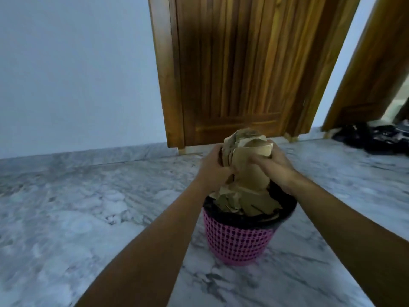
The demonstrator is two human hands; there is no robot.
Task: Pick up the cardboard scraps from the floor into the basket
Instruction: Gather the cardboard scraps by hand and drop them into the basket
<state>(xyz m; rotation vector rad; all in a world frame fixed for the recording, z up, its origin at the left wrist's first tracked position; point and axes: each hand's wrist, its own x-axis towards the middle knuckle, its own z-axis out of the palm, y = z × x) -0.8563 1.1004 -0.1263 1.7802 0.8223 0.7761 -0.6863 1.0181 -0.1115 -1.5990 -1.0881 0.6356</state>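
Left hand (213,166): it is pressed on the left side of a big bunch of cardboard scraps (245,151). Its fingers are curled tight on the bunch.

Right hand (273,165): it is on the right side of the same bunch. Its fingers wrap around the cardboard and hold it.

Bunch in the hands: brown, torn bits all squashed together. The two hands hold it up just above the basket (238,242).

Basket: pink, with lots of little holes in its side. It has a black liner (285,212) folded over the rim. It stands upright on the floor (88,207).

In the basket: more cardboard pieces (247,203) fill it up to the top. The bottom of the held bunch comes down to this pile.

Floor: grey and white marble.

Door (232,69): brown wood, shut, right behind the basket and the hands.

Wall (73,69): pale, left of the door.

Far right: a dark heap (371,137) on the floor. It is too blurry to tell what it is.
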